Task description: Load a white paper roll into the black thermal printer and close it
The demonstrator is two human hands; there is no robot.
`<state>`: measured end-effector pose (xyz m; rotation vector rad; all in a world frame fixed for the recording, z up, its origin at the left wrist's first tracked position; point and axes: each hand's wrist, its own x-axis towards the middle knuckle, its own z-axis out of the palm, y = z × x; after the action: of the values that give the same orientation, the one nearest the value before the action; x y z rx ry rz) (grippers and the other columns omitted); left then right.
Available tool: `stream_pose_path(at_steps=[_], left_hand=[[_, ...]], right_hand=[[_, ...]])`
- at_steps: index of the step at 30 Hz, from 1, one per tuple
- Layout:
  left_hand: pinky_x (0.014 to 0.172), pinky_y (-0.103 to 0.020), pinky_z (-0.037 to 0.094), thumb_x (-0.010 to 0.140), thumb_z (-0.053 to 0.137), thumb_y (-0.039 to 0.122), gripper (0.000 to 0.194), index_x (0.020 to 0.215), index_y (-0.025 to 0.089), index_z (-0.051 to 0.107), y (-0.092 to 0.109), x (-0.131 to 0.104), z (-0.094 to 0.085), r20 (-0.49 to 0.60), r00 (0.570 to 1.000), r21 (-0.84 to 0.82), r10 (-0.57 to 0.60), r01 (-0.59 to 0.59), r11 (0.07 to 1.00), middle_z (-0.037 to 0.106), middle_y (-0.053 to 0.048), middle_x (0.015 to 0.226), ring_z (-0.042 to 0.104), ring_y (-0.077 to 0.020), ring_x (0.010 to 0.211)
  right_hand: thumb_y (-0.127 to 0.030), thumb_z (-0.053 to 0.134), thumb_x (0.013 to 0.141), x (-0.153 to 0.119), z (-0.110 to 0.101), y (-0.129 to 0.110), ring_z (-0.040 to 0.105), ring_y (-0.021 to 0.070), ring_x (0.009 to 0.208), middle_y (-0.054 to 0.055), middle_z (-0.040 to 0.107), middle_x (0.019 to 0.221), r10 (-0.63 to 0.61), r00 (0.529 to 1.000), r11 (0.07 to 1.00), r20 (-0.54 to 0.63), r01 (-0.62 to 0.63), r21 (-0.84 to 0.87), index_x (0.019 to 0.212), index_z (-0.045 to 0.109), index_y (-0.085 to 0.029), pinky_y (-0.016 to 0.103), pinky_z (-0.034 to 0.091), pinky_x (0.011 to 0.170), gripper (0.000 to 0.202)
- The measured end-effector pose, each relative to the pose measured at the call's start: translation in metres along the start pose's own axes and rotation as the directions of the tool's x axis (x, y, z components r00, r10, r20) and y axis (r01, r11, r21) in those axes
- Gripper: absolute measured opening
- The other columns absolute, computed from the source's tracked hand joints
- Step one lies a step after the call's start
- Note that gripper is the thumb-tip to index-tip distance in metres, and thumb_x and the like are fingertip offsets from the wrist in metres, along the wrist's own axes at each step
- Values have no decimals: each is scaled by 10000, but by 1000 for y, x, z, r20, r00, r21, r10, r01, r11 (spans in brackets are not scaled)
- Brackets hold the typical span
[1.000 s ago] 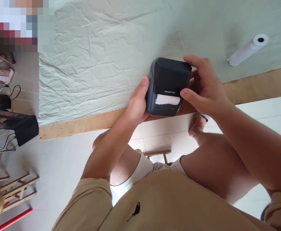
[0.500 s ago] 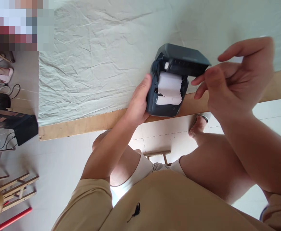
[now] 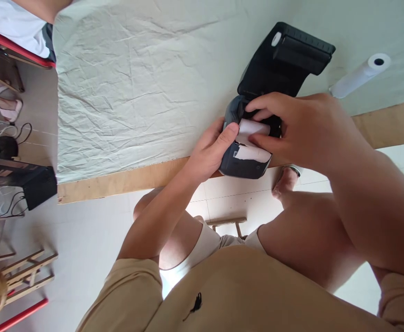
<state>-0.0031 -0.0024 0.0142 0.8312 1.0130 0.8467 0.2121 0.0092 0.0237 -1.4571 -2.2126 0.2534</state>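
A dark grey label printer (image 3: 245, 169) sits at the near edge of the cloth-covered table, its black lid (image 3: 285, 60) swung wide back. Inside it lies a white paper roll (image 3: 253, 129), with a torn paper end hanging over the front. My left hand (image 3: 212, 150) grips the printer's left side, thumb over the rim near the roll. My right hand (image 3: 292, 129) reaches into the compartment from the right, thumb and fingers closed around the paper roll. The far end of the roll is hidden behind those fingers.
Another white paper roll (image 3: 357, 78) lies on the pale green cloth (image 3: 136, 92) to the right. A wooden table edge (image 3: 126, 184) runs along the front. At the left are another person's arm (image 3: 46, 7), a wooden stool (image 3: 25, 272) and a black box (image 3: 38, 186) with cables.
The printer's lid has gone from partly raised to fully back. My right hand has moved left from the lid into the compartment, onto the roll. The second roll has come into clear view.
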Motion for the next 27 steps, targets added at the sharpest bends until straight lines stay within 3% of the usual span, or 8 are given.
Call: stream_pose_path(at_steps=[3, 5, 9, 13, 19, 22, 25, 27], left_hand=[[688, -236, 591, 1009, 822, 595, 395, 1053, 217, 714, -5, 4, -3, 34, 999, -9, 34, -33, 999, 704, 9, 876, 722, -136, 799], [681, -259, 627, 1033, 785, 599, 390, 1074, 217, 718, -9, 7, -5, 25, 999, -32, 39, -39, 999, 733, -3, 897, 776, -164, 822], [826, -356, 726, 1112, 686, 527, 350, 1064, 182, 717, -13, 12, -4, -16, 997, -101, 82, -83, 991, 789, -51, 1005, 868, -267, 1070], [1005, -434, 759, 1167, 594, 494, 356, 1121, 169, 733, -10, 12, 0, -37, 998, -106, 51, -55, 993, 833, -74, 1196, 834, -335, 1331], [1075, -401, 754, 1218, 463, 395, 372, 1110, 172, 740, -9, 12, 0, -38, 997, -109, 68, -72, 991, 854, -45, 1189, 819, -288, 1382], [1081, -428, 756, 1190, 554, 402, 304, 1100, 171, 730, -9, 12, -1, -36, 998, -130, 50, -54, 990, 843, -63, 1249, 796, -331, 1425], [1107, -475, 750, 1165, 616, 418, 277, 1090, 170, 713, -8, 11, 1, -51, 999, -150, 15, -22, 988, 821, -77, 1313, 763, -380, 1472], [1118, -496, 745, 1167, 608, 400, 265, 1089, 167, 706, -6, 10, 2, -58, 998, -166, -9, -1, 986, 813, -81, 1336, 752, -396, 1485]], right_hand=[[-282, 878, 807, -2, -13, -3, 579, 140, 551, -33, 834, 953, 2, 1000, 980, -26, 3, 198, 1232, 814, -369, 354, 463, 546, 439], [-323, 891, 799, -3, -19, -2, 556, 110, 524, -28, 818, 955, 74, 983, 909, -170, 4, 417, 1209, 815, -356, 324, 435, 488, 418], [-524, 839, 830, 2, -8, 21, 545, 147, 516, -14, 708, 790, 421, 849, 672, -318, -57, 739, 1051, 765, -311, 309, 346, 403, 315], [-547, 911, 829, 1, 18, 54, 521, 127, 531, -49, 588, 703, 444, 870, 777, -214, -255, 576, 994, 663, -277, 355, 464, 544, 402], [-390, 860, 890, -7, 21, 69, 755, 288, 1126, 70, 787, 1136, 245, 941, 940, -232, -172, 296, 1033, 656, -274, 516, 608, 1029, 275], [-266, 894, 826, -5, 21, 69, 744, 292, 1161, 81, 796, 1287, 281, 945, 942, -168, -238, 236, 1201, 657, -304, 506, 621, 1012, 445], [-216, 918, 789, -3, 23, 66, 757, 308, 1077, 75, 820, 1196, 398, 912, 910, -102, -378, 171, 1355, 636, -324, 559, 620, 1003, 640], [-241, 927, 779, -6, 18, 64, 781, 335, 1115, 71, 829, 1194, 352, 927, 929, -128, -330, 168, 1399, 640, -334, 589, 614, 1013, 689]])
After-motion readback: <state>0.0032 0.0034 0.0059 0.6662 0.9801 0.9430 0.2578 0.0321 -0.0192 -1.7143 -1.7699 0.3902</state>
